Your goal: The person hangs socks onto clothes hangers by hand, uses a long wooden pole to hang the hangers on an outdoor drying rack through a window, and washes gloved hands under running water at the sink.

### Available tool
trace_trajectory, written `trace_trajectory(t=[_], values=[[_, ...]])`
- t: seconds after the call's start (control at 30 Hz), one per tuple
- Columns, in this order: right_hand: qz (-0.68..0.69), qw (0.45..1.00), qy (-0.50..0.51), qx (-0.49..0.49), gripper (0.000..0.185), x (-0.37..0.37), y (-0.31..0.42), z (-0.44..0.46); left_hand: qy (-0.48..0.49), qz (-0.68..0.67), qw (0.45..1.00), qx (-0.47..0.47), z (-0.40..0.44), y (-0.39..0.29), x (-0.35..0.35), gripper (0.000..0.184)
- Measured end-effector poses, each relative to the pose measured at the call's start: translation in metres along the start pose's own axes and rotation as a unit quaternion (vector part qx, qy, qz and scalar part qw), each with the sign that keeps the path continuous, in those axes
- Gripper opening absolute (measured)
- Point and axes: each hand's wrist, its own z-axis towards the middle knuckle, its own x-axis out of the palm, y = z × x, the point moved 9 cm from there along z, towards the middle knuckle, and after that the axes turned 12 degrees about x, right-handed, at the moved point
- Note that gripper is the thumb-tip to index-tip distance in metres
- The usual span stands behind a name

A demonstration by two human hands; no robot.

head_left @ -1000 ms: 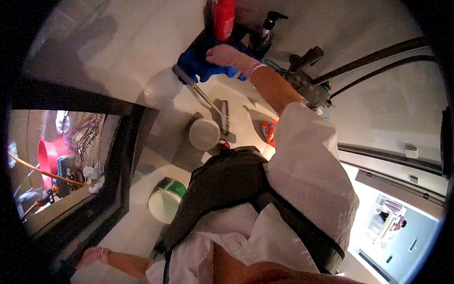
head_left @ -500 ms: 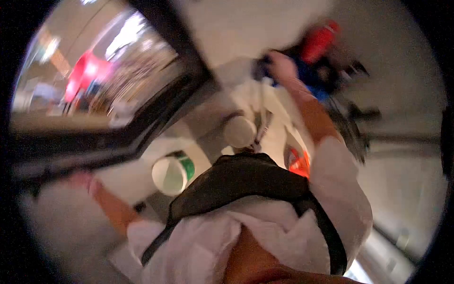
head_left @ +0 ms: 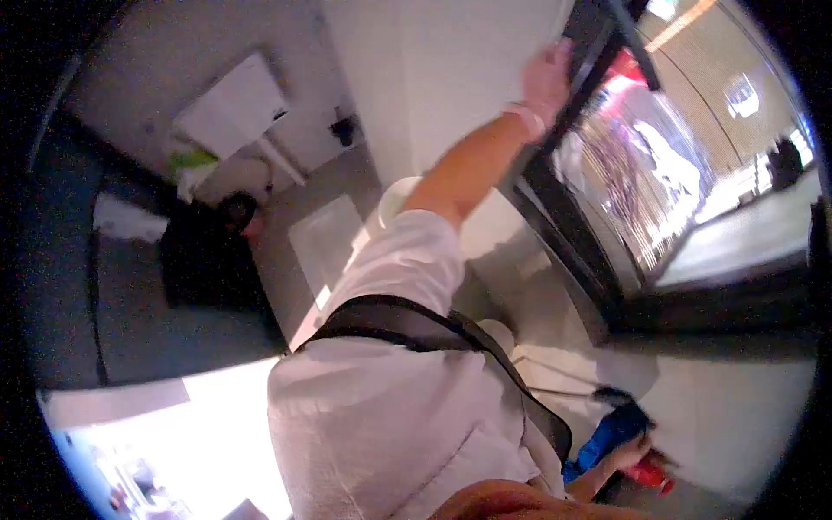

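Note:
My left hand (head_left: 546,85) reaches up and forward at the end of a stretched arm, a pale band at its wrist. Its fingers curl at the black-framed edge of a glass door (head_left: 568,251). Low on the right, my right hand (head_left: 631,452) is closed on a blue bundle (head_left: 611,431) with dark parts, whose exact kind I cannot make out. A red bottle-like piece (head_left: 648,477) sticks out just below that hand. A thin pale cord (head_left: 555,371) runs from the bundle toward my waist.
At left, a person in black (head_left: 204,256) is beside a dark grey panel (head_left: 139,334). Behind are a white board-like object (head_left: 232,106) and a pale mat (head_left: 334,241) on the floor. Through the glass show a red shape (head_left: 626,69) and bright reflections.
My view has swung left, so the glass door passes from the left side to the right. My left arm now stretches across to the door frame. The blue bundle stays in my right hand.

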Motion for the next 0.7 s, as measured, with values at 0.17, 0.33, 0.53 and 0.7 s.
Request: trace_trajectory(t=[0.17, 0.33, 0.53, 0.7], values=[[0.084, 0.991, -0.092, 0.053, 0.030, -0.056, -0.048, -0.013, 0.010, 0.150, 0.988, -0.029, -0.011, -0.064, -0.042, 0.045], [0.070, 0.993, -0.092, 0.028, 0.030, -0.037, -0.041, -0.016, 0.027, 0.125, 0.991, 0.038, -0.012, -0.069, -0.020, 0.047], [0.060, 0.995, -0.083, 0.010, 0.030, -0.023, -0.037, -0.013, 0.027, 0.105, 0.993, 0.042, -0.015, -0.063, -0.014, 0.049], [0.053, 0.996, -0.073, 0.005, 0.030, -0.023, -0.033, -0.013, 0.053, 0.054, 0.996, -0.043, -0.023, -0.074, 0.010, 0.047]])
